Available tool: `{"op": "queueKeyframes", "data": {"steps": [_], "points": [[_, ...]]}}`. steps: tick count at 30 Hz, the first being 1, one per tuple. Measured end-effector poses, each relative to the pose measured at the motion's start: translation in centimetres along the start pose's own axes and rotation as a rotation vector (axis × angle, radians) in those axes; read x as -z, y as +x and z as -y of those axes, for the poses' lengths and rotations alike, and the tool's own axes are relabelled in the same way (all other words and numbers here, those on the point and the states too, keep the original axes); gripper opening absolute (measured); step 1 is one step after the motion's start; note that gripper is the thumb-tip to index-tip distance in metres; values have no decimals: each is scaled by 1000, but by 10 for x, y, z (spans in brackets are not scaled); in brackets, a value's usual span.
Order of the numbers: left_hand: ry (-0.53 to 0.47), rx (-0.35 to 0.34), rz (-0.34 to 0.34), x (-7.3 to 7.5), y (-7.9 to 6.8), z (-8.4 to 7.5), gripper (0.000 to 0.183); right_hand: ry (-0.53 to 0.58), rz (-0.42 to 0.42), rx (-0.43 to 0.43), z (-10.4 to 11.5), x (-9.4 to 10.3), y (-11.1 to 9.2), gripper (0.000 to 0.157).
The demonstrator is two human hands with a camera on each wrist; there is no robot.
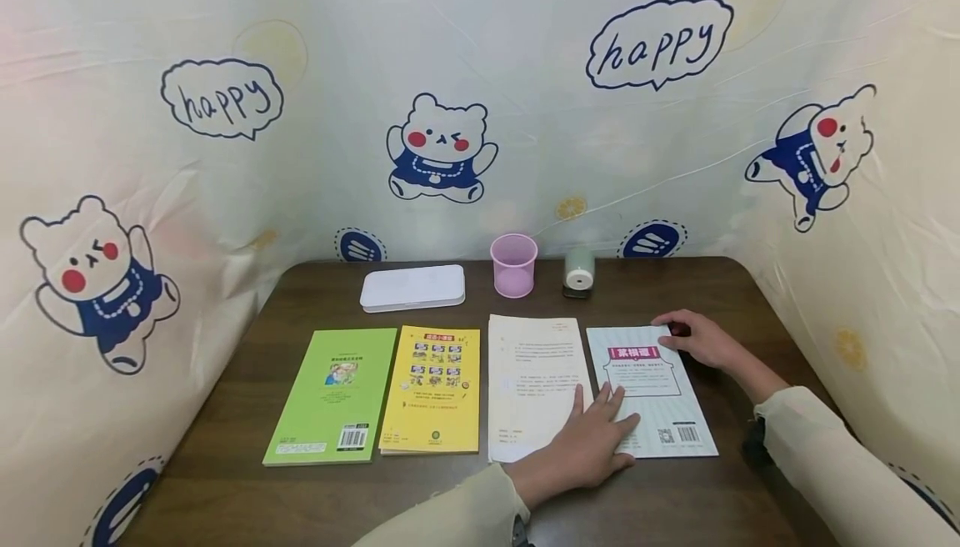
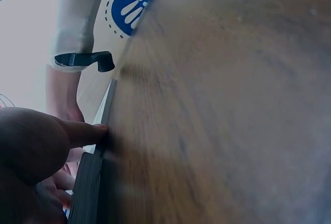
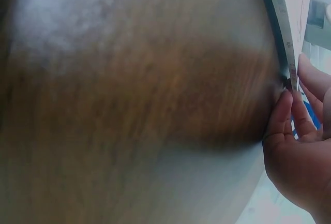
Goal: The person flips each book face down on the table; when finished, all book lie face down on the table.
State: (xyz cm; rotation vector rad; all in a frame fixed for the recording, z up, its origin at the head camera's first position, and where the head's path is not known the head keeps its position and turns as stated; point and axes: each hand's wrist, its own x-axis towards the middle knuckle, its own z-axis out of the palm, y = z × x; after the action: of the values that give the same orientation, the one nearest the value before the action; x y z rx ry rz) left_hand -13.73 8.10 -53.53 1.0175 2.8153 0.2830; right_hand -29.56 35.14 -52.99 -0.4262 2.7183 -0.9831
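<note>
A light-blue book (image 1: 652, 372) with a pink title block lies flat at the right of the row. My right hand (image 1: 697, 338) grips its upper right corner, with curled fingers and thumb at the edges. In the right wrist view, the thumb (image 3: 282, 111) and fingertips meet around the book's edge (image 3: 283, 32). My left hand (image 1: 588, 444) lies with spread fingers across the lower left of this book and the lower right of a white printed booklet (image 1: 532, 363). The left wrist view shows a finger reaching over the edge of a book (image 2: 106, 102).
Left of the booklet lie a yellow book (image 1: 435, 397) and a green book (image 1: 330, 405). Behind the row stand a white case (image 1: 412, 288), a purple cup (image 1: 513, 268) and a small green-and-white pencil sharpener (image 1: 579, 272). A printed curtain (image 1: 337, 163) surrounds the brown table (image 1: 225, 480).
</note>
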Motion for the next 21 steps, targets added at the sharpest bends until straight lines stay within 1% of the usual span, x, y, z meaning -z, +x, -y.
{"op": "queueKeyframes", "data": {"steps": [6, 9, 18, 21], "points": [[-7, 2, 5, 2, -2, 1, 58, -3, -8, -10, 1, -2, 1, 35], [-8, 5, 5, 2, -3, 1, 58, -9, -2, 0, 2, -3, 2, 36], [-14, 8, 8, 2, -2, 1, 58, -29, -19, 13, 3, -5, 1, 33], [-10, 8, 4, 2, -1, 1, 58, -31, -19, 1, 1, -5, 2, 33]]}}
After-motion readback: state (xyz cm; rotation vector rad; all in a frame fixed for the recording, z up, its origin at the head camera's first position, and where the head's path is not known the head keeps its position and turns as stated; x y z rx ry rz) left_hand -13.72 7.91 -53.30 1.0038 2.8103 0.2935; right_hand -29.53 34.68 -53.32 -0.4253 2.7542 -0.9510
